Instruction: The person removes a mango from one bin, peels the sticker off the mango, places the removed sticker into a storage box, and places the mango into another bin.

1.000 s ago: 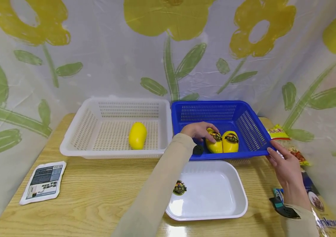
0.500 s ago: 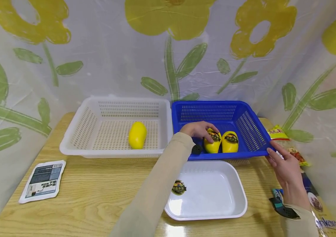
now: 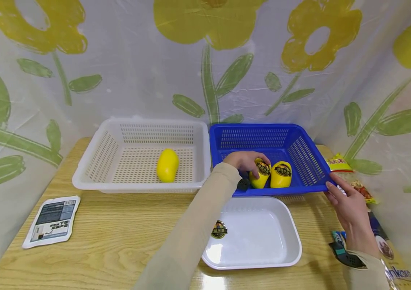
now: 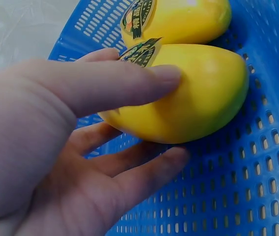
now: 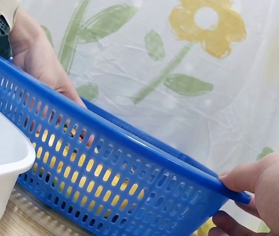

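Since 1 s ago: nearer mango (image 3: 259,175) tipped and nudged left within blue basket (image 3: 301,151), label end now up, leaning off its neighbour; left hand (image 3: 244,161) curled further round it. Right hand (image 3: 350,209) much as before, at basket's near-right corner.

Grip, left: fingers and thumb wrapped round the mango (image 4: 188,93), thumb across top by the sticker, other fingers underneath; firm hold, fruit apparently lifting off the perforated floor but not clear of basket yet. Grip, right: thumb on top of blue rim (image 5: 129,142), fingers curled under, pinching it; steadying basket by the look of it.

Progress, judged from layout: one bare yellow mango (image 3: 168,165) lying in white basket (image 3: 93,169), no sticker visible on it. One loose sticker (image 3: 219,230) in white tray (image 3: 285,225), front of blue basket. So prob. one fruit de-labelled and moved over, sticker dropped in tray. Two left in blue basket, both w/ labels on: the held one and second mango (image 3: 281,174) just beside it, touching or nearly. Roughly a third done; second fruit only just picked up, its label not yet peeled.

Elsewhere on wooden table (image 3: 118,233): printed packet (image 3: 52,221) far left, snack bags (image 3: 350,177) at right edge, well apart from the work.
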{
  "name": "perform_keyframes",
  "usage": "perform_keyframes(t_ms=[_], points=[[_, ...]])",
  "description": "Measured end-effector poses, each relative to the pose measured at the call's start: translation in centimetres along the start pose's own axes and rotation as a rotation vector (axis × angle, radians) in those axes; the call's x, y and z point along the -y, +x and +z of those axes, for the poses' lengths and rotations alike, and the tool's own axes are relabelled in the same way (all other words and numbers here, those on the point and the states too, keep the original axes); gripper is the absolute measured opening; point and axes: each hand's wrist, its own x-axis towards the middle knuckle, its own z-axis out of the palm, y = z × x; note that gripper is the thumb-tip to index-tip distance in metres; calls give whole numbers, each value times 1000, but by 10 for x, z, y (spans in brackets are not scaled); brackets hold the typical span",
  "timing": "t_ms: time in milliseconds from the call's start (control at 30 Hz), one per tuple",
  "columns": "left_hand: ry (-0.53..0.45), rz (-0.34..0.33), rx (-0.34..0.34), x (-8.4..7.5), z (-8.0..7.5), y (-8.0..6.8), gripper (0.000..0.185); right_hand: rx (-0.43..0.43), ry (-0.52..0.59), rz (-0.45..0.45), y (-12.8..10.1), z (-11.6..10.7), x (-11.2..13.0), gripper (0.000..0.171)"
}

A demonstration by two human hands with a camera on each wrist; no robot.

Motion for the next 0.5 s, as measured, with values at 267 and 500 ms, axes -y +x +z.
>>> perform_keyframes(t_ms=[267, 500], points=[[-91, -27, -23, 0, 2, 2, 58, 13, 16, 6, -1, 0, 0, 77], [-20, 13, -39, -2, -1, 1, 54, 0, 4, 8, -1, 0, 2, 75]])
